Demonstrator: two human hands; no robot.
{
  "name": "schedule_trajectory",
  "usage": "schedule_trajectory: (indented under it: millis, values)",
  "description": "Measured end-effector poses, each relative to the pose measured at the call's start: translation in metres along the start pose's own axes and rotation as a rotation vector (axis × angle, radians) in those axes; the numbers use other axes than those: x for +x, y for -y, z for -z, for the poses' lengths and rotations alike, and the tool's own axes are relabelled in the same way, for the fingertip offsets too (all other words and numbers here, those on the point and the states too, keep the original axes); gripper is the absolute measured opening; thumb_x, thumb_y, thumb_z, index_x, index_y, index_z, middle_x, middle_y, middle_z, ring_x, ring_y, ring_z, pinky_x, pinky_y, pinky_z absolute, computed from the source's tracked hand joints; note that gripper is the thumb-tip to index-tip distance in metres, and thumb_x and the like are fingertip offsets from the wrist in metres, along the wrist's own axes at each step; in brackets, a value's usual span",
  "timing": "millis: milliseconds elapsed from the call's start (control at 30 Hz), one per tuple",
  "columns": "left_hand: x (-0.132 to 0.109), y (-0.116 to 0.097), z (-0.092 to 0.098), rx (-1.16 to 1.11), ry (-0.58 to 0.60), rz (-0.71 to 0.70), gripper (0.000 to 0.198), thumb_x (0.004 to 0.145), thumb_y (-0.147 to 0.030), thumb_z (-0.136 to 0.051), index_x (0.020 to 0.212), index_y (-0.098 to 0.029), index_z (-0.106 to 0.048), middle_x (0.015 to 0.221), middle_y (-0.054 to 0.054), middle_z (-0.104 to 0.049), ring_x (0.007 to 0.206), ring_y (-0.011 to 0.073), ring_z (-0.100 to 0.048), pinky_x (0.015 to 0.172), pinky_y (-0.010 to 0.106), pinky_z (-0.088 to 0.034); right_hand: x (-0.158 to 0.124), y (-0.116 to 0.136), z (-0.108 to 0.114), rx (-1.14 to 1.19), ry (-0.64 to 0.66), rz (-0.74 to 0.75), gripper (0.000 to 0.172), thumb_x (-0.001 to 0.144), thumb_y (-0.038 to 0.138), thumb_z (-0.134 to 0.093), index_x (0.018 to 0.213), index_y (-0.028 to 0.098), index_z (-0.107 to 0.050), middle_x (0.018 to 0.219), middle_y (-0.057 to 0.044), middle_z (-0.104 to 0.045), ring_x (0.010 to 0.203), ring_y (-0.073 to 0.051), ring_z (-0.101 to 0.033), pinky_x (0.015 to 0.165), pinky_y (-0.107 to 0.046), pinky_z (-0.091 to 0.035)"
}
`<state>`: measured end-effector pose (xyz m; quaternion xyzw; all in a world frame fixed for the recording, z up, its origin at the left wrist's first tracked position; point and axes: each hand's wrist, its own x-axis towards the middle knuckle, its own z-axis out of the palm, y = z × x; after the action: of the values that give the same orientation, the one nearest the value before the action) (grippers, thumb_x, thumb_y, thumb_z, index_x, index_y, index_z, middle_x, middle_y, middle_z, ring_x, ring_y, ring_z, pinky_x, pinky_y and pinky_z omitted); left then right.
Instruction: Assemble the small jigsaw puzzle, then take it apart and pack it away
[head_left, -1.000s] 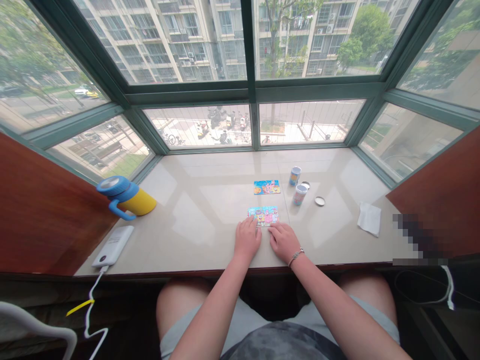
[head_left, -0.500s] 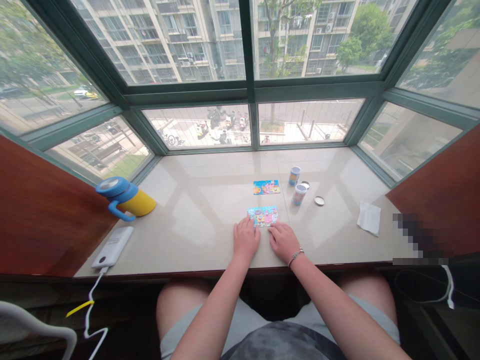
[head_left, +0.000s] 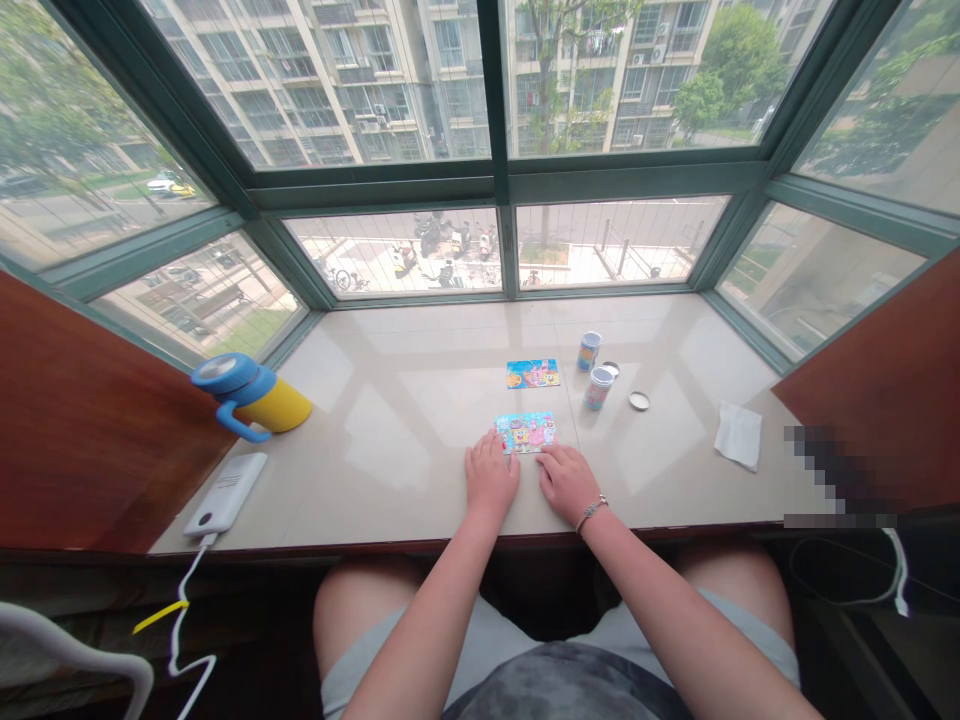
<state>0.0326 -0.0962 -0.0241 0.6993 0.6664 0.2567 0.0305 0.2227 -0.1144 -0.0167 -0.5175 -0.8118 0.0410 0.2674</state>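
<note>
A small cartoon jigsaw puzzle with a light blue background lies flat on the sill before me. My left hand rests palm down at its lower left corner, fingers extended and touching the edge. At the lower right edge is my right hand, fingers loosely stretched and also touching the puzzle. Neither hand grips anything. Beyond them lies a second, brighter blue cartoon puzzle. To its right stand two small printed cans, one farther back and a pinkish one nearer.
Round metal lids lie by the cans, one on its own and one partly hidden. A white tissue is at right. On the left are a yellow and blue jug and a white power bank with a cable. Windows enclose the sill.
My left hand has shifted very slightly left, with its fingers still on the puzzle. My right hand, both puzzles and the cans stay where they were.
</note>
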Motion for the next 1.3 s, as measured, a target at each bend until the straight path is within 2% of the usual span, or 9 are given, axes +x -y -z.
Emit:
schedule_trajectory:
  millis: [300,533,667,833,1133,1300]
  values:
    - [0.000,0.003,-0.004,-0.009,-0.010,0.020,0.057,0.097,-0.034,-0.052,0.150,-0.014,-0.048,0.153,0.019,-0.051,0.143,0.0349,-0.044,0.124,0.057,-0.024,0.000,0.000,0.001,0.036,-0.016,-0.015,0.028,0.095,0.018,-0.053,0.118,0.023,-0.068,0.122,-0.011,-0.066,0.118,-0.029,-0.057,0.107,-0.048,-0.046]
    - [0.000,0.000,0.000,-0.013,-0.022,0.031,0.054,0.097,-0.031,-0.051,0.149,-0.017,-0.049,0.154,0.018,-0.050,0.143,0.0339,-0.045,0.124,0.057,-0.025,-0.001,0.000,0.000,0.004,-0.043,-0.055,0.040,0.094,0.019,-0.054,0.133,0.023,-0.062,0.133,-0.012,-0.062,0.127,-0.030,-0.053,0.111,-0.050,-0.042]
    - [0.001,-0.001,0.005,-0.068,0.018,-0.053,0.042,0.099,-0.025,-0.047,0.140,-0.025,-0.058,0.151,0.012,-0.055,0.140,0.0292,-0.049,0.123,0.055,-0.028,-0.001,-0.001,-0.001,-0.037,-0.016,-0.047,0.044,0.095,0.021,-0.054,0.138,0.022,-0.059,0.143,-0.013,-0.058,0.132,-0.030,-0.051,0.114,-0.050,-0.040]
    - [0.001,0.000,0.007,-0.100,0.069,-0.155,0.030,0.097,-0.026,-0.053,0.123,-0.028,-0.068,0.141,0.009,-0.063,0.134,0.0277,-0.054,0.121,0.054,-0.031,-0.001,0.000,-0.001,-0.066,0.042,-0.066,0.042,0.095,0.023,-0.055,0.136,0.021,-0.061,0.141,-0.012,-0.060,0.132,-0.028,-0.052,0.116,-0.048,-0.037]
    - [0.001,-0.001,0.006,-0.052,0.004,-0.070,0.032,0.097,-0.028,-0.051,0.126,-0.023,-0.065,0.143,0.012,-0.060,0.133,0.0308,-0.053,0.119,0.053,-0.033,-0.001,0.001,0.000,-0.048,0.035,-0.086,0.039,0.096,0.022,-0.052,0.134,0.023,-0.062,0.137,-0.011,-0.063,0.129,-0.027,-0.054,0.116,-0.047,-0.036]
    - [0.001,-0.001,0.006,-0.047,-0.013,-0.037,0.039,0.097,-0.029,-0.051,0.134,-0.020,-0.060,0.144,0.014,-0.058,0.134,0.0320,-0.051,0.119,0.052,-0.032,-0.001,0.001,-0.001,-0.051,0.027,-0.101,0.037,0.096,0.022,-0.051,0.131,0.022,-0.064,0.134,-0.011,-0.063,0.126,-0.028,-0.054,0.115,-0.047,-0.035]
